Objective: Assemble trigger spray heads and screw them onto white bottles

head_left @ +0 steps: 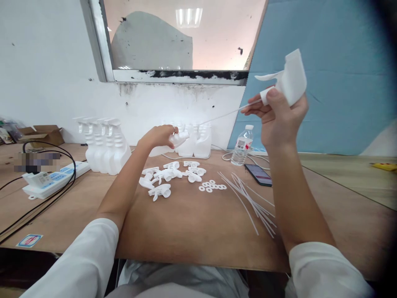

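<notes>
Raised at the right, my right hand (279,120) is closed around a white trigger spray head (294,78). A thin dip tube (229,112) runs from its collar down to the left, its tip near the bottle necks. My left hand (163,135) grips a white plastic bottle (179,140) near its neck; the bottle is tilted with its mouth to the right, and part of its body is hidden by the hand. On the table below lie several loose spray heads (169,174), small white washers (212,186) and a spread of loose dip tubes (252,198).
Bottles with spray heads fitted (107,149) stand at left, beside a power strip (58,178) with black cables. More white bottles (202,145) line the wall. A water bottle (242,147) and phone (259,174) are near my right forearm. A cardboard box (43,135) sits far left.
</notes>
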### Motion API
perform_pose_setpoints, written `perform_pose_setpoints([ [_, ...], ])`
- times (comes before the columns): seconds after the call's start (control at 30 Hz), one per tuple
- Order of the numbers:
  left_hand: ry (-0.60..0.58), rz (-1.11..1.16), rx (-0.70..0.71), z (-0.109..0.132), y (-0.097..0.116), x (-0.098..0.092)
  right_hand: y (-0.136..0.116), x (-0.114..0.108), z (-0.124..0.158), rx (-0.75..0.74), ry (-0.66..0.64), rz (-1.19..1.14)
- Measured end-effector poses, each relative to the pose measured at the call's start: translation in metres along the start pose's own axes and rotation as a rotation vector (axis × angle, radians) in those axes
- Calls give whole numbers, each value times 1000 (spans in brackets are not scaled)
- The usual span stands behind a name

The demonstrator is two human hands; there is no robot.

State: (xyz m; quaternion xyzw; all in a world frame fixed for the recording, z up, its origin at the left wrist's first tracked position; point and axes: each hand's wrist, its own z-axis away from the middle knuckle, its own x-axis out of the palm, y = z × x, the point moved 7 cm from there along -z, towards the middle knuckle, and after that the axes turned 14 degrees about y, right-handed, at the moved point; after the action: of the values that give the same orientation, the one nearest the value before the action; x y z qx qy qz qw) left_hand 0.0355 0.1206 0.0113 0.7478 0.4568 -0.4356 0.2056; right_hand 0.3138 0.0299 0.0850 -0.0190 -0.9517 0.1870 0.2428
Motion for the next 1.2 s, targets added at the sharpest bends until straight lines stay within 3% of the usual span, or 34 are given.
perform_pose_setpoints([
  [0.53,-40,-20,-36,1,-13,7,2,0,4,31,33,67],
  [0.73,-1,102,33,2,5,-1,14,7,10,89,-24,70],
  [0.83,17,211,86,3,23,-7,24,13,15,157,-114,74],
  [0.97,18,365,157,7,51,-15,35,27,30,270,-364,186],
  [1.07,4,494,198,10,71,-20,34,36,44,297,-531,304],
  [1.2,-34,527,189,12,82,-15,29,43,56,303,-647,369],
])
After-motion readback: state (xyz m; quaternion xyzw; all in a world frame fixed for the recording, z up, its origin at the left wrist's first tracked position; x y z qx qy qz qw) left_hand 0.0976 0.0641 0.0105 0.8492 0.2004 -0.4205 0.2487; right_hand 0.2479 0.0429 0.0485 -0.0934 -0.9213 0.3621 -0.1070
